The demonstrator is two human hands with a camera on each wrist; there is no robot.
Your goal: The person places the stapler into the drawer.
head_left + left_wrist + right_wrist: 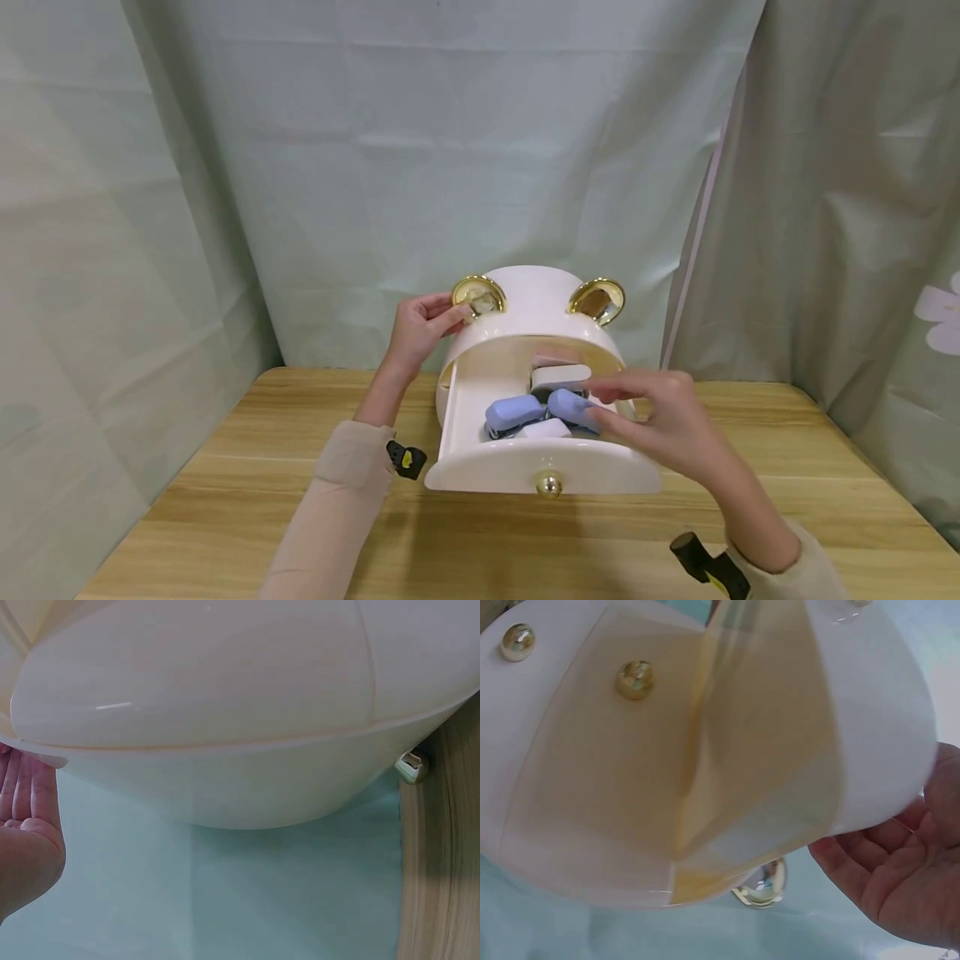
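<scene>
**Two hands at a white storage box with an open drawer**

A wooden table (pixel 247 467) fills the lower part of the head view, with pale green cloth hung behind and to both sides. At the table's centre stands a rounded white storage box (pixel 536 321) with two gold, ear-shaped trims on top, one at 11 o'clock (pixel 478 295) and one at 1 o'clock (pixel 597 299). Its drawer (pixel 525 471) is pulled out toward 6 o'clock and has a small gold knob (pixel 548 484) on its front.

The left hand (pixel 420 327) is at 10 o'clock of the box, its fingers curled against the body and touching the left gold ear. The right hand (pixel 660 421) reaches over the drawer from 3 o'clock, fingers extended, their tips on a blue eraser-like block (pixel 572 406).

Inside the drawer, a second blue block (pixel 513 412) lies just beside the first. A white block (pixel 559 376) sits behind them at 12 o'clock, with a pink one (pixel 557 357) beyond it, and another white piece (pixel 545 429) sits at 6 o'clock.
</scene>
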